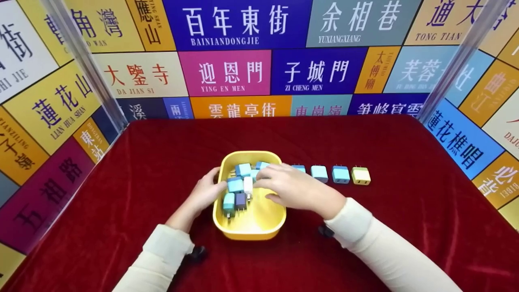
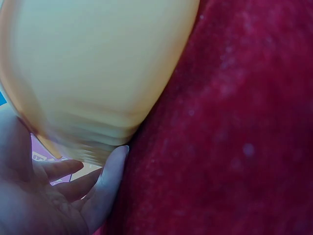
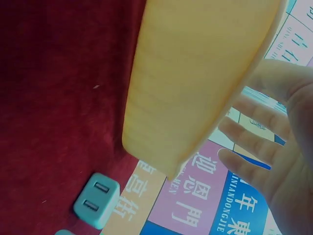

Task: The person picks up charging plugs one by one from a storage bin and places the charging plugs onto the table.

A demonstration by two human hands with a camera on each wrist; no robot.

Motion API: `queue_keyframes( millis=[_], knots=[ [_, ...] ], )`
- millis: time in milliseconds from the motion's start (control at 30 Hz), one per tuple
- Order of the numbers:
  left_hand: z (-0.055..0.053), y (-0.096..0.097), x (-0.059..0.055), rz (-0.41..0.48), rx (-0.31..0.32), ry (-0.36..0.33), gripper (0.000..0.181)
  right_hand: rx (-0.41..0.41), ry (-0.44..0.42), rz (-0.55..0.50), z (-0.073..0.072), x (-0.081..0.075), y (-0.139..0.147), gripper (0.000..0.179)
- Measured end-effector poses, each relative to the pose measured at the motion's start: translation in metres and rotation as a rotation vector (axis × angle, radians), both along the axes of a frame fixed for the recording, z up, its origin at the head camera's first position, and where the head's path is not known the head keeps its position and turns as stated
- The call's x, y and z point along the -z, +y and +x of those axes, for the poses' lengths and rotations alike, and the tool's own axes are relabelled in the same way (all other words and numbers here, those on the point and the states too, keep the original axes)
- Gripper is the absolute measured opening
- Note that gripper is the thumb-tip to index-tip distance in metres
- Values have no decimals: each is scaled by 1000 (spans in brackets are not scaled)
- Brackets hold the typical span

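Note:
A yellow tub (image 1: 253,234) holds several small plug chargers, among them a white charger (image 1: 248,185), a teal charger (image 1: 229,200) and a dark purple charger (image 1: 240,200). At the tub's left side my left hand (image 1: 207,190) grips the rim, thumb over the edge and fingers along the outer wall (image 2: 107,73). My right hand (image 1: 286,185) hangs over the tub's right side, its fingers bent loosely down beside the chargers, thumb apart. In the right wrist view, nothing shows between that hand's spread fingers (image 3: 254,142). Its back hides some chargers in the head view.
To the right of the tub, several chargers stand in a row, ending with a yellow charger (image 1: 361,175); my right hand partly covers the row's near end. A dark red cloth (image 1: 385,227) covers the table. Panels (image 1: 225,73) with printed signs stand behind and at both sides.

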State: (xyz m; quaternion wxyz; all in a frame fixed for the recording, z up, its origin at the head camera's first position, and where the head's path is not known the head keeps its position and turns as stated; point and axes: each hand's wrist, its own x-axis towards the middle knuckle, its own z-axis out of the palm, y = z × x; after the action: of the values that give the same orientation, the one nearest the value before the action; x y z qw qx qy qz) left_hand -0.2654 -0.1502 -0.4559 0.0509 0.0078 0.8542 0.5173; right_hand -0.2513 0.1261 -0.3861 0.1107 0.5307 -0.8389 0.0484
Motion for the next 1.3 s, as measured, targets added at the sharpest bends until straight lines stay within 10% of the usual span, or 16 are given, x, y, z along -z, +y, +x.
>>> queue_keyframes(
  millis=[767, 1033, 1300],
  knots=[
    [2, -2, 2, -2, 9, 16, 62, -43, 68, 75, -26, 28, -48, 19],
    [1, -2, 0, 10, 18, 14, 62, -52, 195, 74, -22, 28, -45, 15],
    [1, -2, 2, 10, 7, 26, 60, 27, 148, 112, -8, 22, -37, 11]
  ],
)
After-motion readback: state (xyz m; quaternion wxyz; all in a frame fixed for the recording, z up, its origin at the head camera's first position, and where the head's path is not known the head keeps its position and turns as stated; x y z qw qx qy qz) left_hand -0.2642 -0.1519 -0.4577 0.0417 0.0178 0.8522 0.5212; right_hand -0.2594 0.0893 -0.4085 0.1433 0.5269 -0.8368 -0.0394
